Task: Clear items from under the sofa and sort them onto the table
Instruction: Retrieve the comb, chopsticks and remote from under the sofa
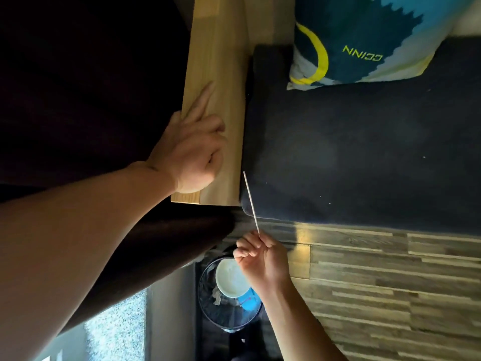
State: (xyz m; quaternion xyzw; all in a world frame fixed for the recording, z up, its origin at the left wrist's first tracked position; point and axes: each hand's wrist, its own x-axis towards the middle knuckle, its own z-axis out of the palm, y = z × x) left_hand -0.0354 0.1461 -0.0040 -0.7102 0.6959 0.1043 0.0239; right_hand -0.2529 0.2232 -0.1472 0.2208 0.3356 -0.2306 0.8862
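A thin pale stick (251, 201) is pinched at its lower end by my right hand (260, 259), thumb against curled fingers. The stick points up across the corner of the dark blue sofa seat (364, 152). My left hand (192, 152) rests on the sofa's light wooden armrest (223, 61) and holds nothing. Its index finger lies stretched along the wood and the other fingers are loosely curled. The space under the sofa and the table are out of view.
A black mesh waste bin (208, 303) stands on the floor right under my right hand, with a white round dish (229, 280) and a blue scrap (250, 301) inside. A blue and yellow cushion (364, 35) lies on the seat. Wood-look flooring (390, 295) spreads to the right.
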